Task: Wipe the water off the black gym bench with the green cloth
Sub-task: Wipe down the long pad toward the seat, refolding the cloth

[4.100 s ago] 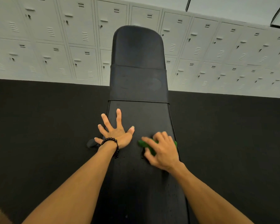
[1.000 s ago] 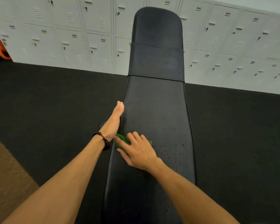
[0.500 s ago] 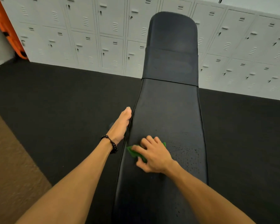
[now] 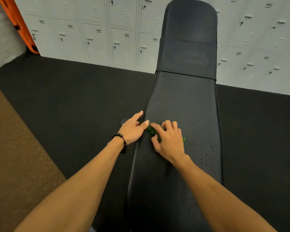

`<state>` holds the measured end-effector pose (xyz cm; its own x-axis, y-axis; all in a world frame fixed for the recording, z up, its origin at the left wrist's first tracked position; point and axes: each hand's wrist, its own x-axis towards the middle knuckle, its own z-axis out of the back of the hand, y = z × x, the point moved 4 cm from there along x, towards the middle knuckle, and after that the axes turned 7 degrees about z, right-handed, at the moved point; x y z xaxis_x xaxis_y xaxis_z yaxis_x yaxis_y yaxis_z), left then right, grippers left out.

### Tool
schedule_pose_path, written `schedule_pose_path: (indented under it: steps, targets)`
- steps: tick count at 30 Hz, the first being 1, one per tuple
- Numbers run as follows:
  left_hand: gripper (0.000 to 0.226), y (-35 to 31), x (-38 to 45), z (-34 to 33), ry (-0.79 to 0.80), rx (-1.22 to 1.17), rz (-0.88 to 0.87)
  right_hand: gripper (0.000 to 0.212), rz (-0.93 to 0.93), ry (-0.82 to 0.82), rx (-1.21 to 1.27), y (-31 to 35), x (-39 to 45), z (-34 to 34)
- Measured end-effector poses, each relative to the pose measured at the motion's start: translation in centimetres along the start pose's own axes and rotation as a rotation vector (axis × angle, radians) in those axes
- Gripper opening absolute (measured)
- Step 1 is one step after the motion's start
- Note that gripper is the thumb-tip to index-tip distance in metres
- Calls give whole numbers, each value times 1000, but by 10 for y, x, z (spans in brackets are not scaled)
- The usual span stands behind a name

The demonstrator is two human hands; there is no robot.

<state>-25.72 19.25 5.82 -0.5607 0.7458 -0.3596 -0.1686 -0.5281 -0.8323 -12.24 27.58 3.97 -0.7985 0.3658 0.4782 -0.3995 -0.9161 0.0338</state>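
Observation:
The black gym bench (image 4: 182,101) runs away from me, its backrest raised at the far end. My right hand (image 4: 168,141) presses the green cloth (image 4: 151,130) flat on the seat pad, near the left edge; only the cloth's corners show around my fingers. Water droplets (image 4: 202,151) speckle the pad just right of that hand and further toward me. My left hand (image 4: 133,127), with a black bead bracelet on the wrist, grips the bench's left edge, thumb on top and almost touching the cloth.
Dark rubber flooring (image 4: 74,101) surrounds the bench. A brown floor strip (image 4: 12,156) lies at the left. Grey lockers (image 4: 97,30) line the back wall, with an orange object (image 4: 15,25) at the far left corner.
My right hand has slid the cloth leftward and a little farther up the pad. My left hand has curled from flat along the side to gripping the edge. The view has shifted.

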Motion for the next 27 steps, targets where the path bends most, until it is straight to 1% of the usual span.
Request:
schedule_pose_path:
  steps: [1,2,3,4,5,6,7,9,10,11,12,14,16,17,18,19,22,23,24,25,27]
  targets:
    - [60,1,0,-3,-10,48,-22,45,-25,2,-25,4,-2,0]
    - [60,0,-1,-8,-17,81,-50,46,23,28,-40,10,-9,-1]
    - [59,-2,-1,-13,-9,106,-76,47,111,62,-51,16,-18,-2]
    - [58,-5,-2,-18,12,128,-83,47,195,87,-69,15,-31,-2]
    - [55,-8,-1,-24,30,145,-76,47,233,89,-89,9,-42,0]
    - [53,-10,0,-28,40,172,-58,47,204,65,-110,-3,-48,3]
    - [52,-12,0,-32,46,204,-26,47,98,20,-127,-18,-51,5]
    - [51,-14,1,-38,38,262,42,47,-226,-102,-116,-43,-47,12]
    - [52,-16,0,-42,28,269,69,47,-340,-139,-97,-48,-43,14]
    - [54,-17,0,-45,21,272,92,48,-366,-142,-76,-46,-38,15]
    - [57,-19,0,-49,21,268,112,50,-310,-120,-64,-39,-36,14]
    - [61,-20,-2,-51,21,241,147,52,-72,-37,-36,-17,-44,9]
    - [62,-22,-2,-53,21,223,150,49,138,27,-36,-16,-67,7]
    - [62,-23,-1,-55,22,225,151,48,191,27,-58,-24,-75,8]
    - [62,-22,-1,-55,20,228,153,48,186,2,-88,-34,-80,11]
    - [62,-22,-1,-56,16,239,154,48,116,-48,-115,-48,-77,14]
    - [62,-21,-1,-56,18,275,180,47,-296,-199,-113,-77,-48,22]
    - [63,-21,-1,-56,19,284,181,46,-368,-214,-85,-74,-38,23]
    - [63,-21,0,-55,16,290,181,46,-357,-204,-51,-66,-30,21]
    - [63,-22,0,-54,15,296,181,46,-283,-176,-15,-54,-28,18]
    - [65,-23,0,-53,14,302,190,47,-33,-80,32,-32,-43,11]
